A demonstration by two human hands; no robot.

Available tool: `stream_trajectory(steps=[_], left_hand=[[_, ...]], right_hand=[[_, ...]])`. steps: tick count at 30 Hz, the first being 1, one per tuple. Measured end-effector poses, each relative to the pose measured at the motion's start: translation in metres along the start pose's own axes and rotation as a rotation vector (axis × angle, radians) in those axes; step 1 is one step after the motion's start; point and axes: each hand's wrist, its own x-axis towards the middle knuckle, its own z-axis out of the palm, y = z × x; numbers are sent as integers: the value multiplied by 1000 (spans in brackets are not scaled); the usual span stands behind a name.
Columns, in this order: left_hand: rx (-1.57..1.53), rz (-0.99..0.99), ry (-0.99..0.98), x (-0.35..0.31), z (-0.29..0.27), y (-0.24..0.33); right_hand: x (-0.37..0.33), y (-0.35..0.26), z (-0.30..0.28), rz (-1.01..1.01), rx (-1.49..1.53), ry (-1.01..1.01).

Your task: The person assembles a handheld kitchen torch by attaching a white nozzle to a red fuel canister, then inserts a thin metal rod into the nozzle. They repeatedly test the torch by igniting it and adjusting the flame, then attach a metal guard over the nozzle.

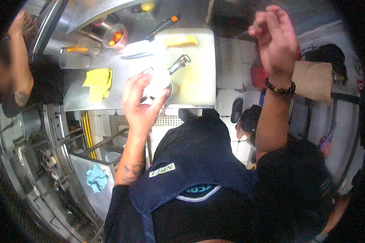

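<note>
My left hand point(140, 101) grips a small white tub point(158, 82) over the near left part of a pale cutting board point(198, 81). A metal can opener point(178, 64) lies on the board just beyond the tub. My right hand point(275, 38) is raised to the right of the board over the tiled floor, fingers loosely curled, and nothing shows in it. A dark bead bracelet point(280, 88) circles that wrist. A yellow-handled tool point(180, 41) lies at the board's far edge.
A yellow cloth point(98, 83) lies on the steel counter point(75, 101) left of the board. Beyond are a knife point(160, 27), a clear cup holding orange bits point(115, 37) and a plastic container point(75, 56). Another person's arm point(22, 65) is at far left. A blue cloth point(96, 178) sits below left.
</note>
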Motion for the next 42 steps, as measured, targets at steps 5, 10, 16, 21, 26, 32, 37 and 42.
stream_trajectory(steps=[5,10,16,21,26,32,37,42], left_hand=[[-368,-179,-24,-12,2,-6],[-710,-272,-258,-20,10,-47],[-511,-276,-376,-26,22,-64],[-138,-266,-93,-33,41,-33],[-626,-376,-68,-42,51,-39],[-184,-311,190,-53,42,-12],[-234,-556,401,-76,-13,5],[-83,-683,536,-108,-51,10]], right_hand=[[-52,49,-22,221,-689,-264],[-102,138,8,197,-1108,-622],[-83,178,23,-15,-1256,-613],[-93,130,43,-68,-852,-220],[-149,58,70,32,-572,-285],[-143,35,114,-162,-825,-374],[-150,20,162,-303,-758,-603],[-157,40,198,-220,-664,-841]])
